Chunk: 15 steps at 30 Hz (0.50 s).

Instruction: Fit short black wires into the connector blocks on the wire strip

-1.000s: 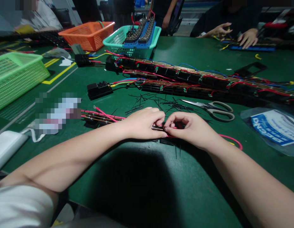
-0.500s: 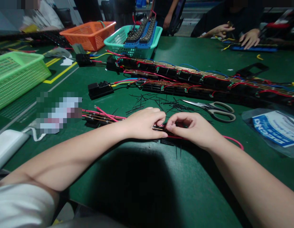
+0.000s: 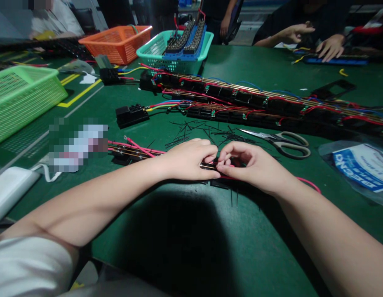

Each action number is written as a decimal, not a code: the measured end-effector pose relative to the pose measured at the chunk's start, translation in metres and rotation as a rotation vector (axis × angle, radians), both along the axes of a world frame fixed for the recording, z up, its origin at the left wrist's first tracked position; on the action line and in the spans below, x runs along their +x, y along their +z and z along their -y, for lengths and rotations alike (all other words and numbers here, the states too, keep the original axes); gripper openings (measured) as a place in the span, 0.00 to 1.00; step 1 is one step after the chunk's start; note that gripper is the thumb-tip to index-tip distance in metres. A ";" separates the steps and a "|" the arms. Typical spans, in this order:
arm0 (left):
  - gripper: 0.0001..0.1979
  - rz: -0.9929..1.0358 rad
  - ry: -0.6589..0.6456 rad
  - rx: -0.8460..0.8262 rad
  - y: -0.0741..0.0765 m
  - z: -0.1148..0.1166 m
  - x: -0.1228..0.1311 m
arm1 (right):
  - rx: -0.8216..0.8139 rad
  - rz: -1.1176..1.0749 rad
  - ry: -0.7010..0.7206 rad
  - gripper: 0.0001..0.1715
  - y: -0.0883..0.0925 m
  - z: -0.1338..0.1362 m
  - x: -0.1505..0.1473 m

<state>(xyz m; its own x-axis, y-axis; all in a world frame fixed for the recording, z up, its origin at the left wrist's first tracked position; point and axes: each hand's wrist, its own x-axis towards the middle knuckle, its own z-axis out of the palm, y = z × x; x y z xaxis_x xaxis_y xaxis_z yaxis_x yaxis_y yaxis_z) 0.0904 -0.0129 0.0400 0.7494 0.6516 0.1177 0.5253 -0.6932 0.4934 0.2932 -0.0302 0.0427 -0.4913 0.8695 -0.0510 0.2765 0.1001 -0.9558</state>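
Observation:
A black strip assembly with brass rods and red wires [image 3: 135, 154] lies across the green table under both hands. My left hand [image 3: 196, 159] is closed around it, thumb along the near side and fingers curled on the far side. Just to the right, my right hand [image 3: 245, 163] has thumb and index fingertips pinched together at the strip; whatever is between them is too small to name. A red wire [image 3: 310, 183] loops out beyond my right wrist. Thin black ties [image 3: 214, 133] lie scattered behind the hands, and two stick out below the strip.
Scissors [image 3: 287, 144] and a plastic bag with a blue label [image 3: 361, 167] lie right. Longer wired strips [image 3: 256, 99] cross behind. Green [image 3: 27, 99], orange [image 3: 117, 45] and turquoise [image 3: 175, 62] baskets stand left and back. A person's hands [image 3: 330, 47] work at the back right.
The view has shifted slightly, moving the table items a little rightward. Both hands keep nearly the same place, and the fingers of my right hand have moved slightly.

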 end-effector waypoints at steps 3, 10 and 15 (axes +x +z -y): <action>0.16 0.005 0.000 0.004 -0.001 0.000 0.000 | -0.005 0.008 0.015 0.11 0.000 0.000 0.000; 0.16 -0.006 -0.004 0.005 0.000 -0.001 0.000 | 0.011 0.028 0.055 0.09 0.001 -0.001 0.000; 0.17 -0.003 -0.002 -0.002 0.001 -0.001 0.000 | 0.019 0.034 0.053 0.08 0.002 0.000 0.000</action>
<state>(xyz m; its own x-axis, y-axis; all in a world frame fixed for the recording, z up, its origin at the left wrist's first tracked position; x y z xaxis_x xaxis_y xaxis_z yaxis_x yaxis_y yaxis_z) 0.0903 -0.0124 0.0405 0.7508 0.6507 0.1139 0.5256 -0.6929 0.4936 0.2930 -0.0298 0.0449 -0.5351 0.8432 -0.0517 0.3024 0.1340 -0.9437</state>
